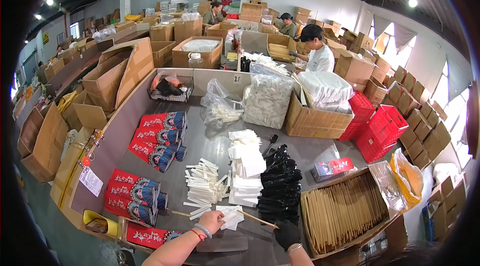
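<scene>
My bare left hand [211, 222], with a bangle and a red cord at the wrist, pinches the edge of a white paper napkin [231, 216] low over the table. In my black-gloved right hand [287, 236] is a slim pair of wooden chopsticks [257, 218], its far tip reaching to the napkin. Just beyond my hands lie a stack of white napkins [246, 166], a loose pile of narrow white paper strips [204, 182] and a row of black plastic spoons [280, 181]. A carton [306, 216] full of wooden chopsticks stands beside my right hand.
Red printed pouches [132, 191] lie in overlapping groups at the left. Bags of white packets [268, 97], a wire basket [171, 91] and a carton [315, 120] stand along the back. Red crates [385, 131] are at the right. Several people work beyond the partition.
</scene>
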Motion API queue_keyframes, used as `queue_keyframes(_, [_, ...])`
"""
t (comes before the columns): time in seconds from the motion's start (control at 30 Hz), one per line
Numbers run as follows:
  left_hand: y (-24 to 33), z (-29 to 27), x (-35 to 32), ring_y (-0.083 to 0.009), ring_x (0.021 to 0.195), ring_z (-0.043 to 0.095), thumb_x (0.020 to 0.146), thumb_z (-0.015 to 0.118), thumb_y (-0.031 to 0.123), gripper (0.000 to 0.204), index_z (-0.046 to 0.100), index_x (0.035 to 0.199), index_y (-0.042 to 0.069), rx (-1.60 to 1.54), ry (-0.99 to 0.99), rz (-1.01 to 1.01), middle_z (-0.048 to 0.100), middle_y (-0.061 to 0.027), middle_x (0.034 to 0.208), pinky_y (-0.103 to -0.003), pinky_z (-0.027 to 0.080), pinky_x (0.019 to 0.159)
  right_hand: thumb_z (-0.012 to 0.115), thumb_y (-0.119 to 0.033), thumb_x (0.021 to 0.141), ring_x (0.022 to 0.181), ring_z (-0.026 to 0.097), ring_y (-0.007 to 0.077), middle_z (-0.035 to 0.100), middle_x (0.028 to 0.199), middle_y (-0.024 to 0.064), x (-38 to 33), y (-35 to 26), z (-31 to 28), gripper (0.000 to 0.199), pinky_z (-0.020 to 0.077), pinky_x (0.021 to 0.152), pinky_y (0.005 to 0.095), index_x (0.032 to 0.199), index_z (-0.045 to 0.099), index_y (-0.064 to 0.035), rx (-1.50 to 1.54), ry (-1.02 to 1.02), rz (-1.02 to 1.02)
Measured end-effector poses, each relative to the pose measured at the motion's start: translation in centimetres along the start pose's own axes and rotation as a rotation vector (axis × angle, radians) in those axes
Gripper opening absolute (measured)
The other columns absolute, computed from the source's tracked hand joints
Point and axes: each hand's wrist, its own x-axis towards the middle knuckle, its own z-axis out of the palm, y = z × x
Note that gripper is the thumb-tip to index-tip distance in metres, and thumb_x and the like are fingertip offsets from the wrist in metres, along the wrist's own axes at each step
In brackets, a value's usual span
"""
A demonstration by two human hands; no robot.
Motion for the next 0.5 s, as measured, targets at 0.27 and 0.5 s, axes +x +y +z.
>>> queue_keyframes(0.27, [0.4, -1.3, -0.3, -0.0273, 0.081, 0.068, 0.071, 0.078, 0.025, 0.027, 0.073, 0.095, 0.012, -0.121, 0.002, -0.069, 0.070, -0.0130, 0.088, -0.035, 0.053, 0.077, 0.063, -0.026, 0.080, 0.077, 0.063, 0.0331, 0.064, 0.083, 0.0109, 0.0, -0.6, -0.6, 0.016, 0.0502, 0.066, 0.0444, 0.091, 0.070, -0.0167, 0.004, -0.043, 0.037])
queue_keyframes(0.5, [0.3, -5.3, -2.8, -0.0090, 0.076, 0.065, 0.075, 0.079, 0.024, 0.030, 0.073, 0.098, 0.007, -0.367, -0.189, -0.148, 0.071, -0.0048, 0.082, -0.023, 0.051, 0.072, 0.061, -0.023, 0.082, 0.079, 0.063, 0.0338, 0.064, 0.085, 0.0116, 0.0, -0.8, -1.0, 0.017, 0.0501, 0.069, 0.0441, 0.093, 0.069, -0.0129, 0.062, 0.003, 0.031])
